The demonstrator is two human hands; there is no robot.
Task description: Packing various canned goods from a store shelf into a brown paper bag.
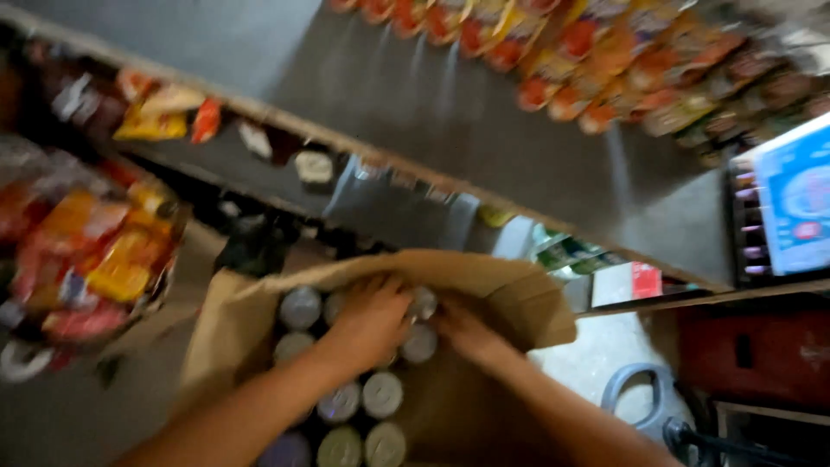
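Both hands are down inside an open cardboard box (259, 329) at the six o'clock part of the view, among rows of round cans with silvery lids (382, 393). The left hand (370, 322) lies palm-down over the cans at the far end of the box, fingers curled around one of them, so it looks to be gripping a can, though the blur keeps me from being sure. The right hand (462, 331), just to its three o'clock side, reaches in under the raised box flap (510, 294); its fingers are hidden among the cans and the cardboard, so I cannot tell whether it is clenched or loose. The two hands are close together, almost touching.

The cans stand upright in tight rows, filling the box from its far end back toward six o'clock, lids facing up. More lids show at nine o'clock of the left hand (300, 307) and between the two forearms.

Around the box, the scene is tilted and smeared by motion. At nine o'clock a heap of red and yellow snack packets (95, 259) sits beside the box. From ten to twelve o'clock runs a grey shelf (415, 104) with scattered small packets, and hanging strips of orange and red sachets (588, 52) stretch across one o'clock. A blue and white carton (800, 199) sits at three o'clock, and a grey plastic jug handle (644, 393) shows at five o'clock.
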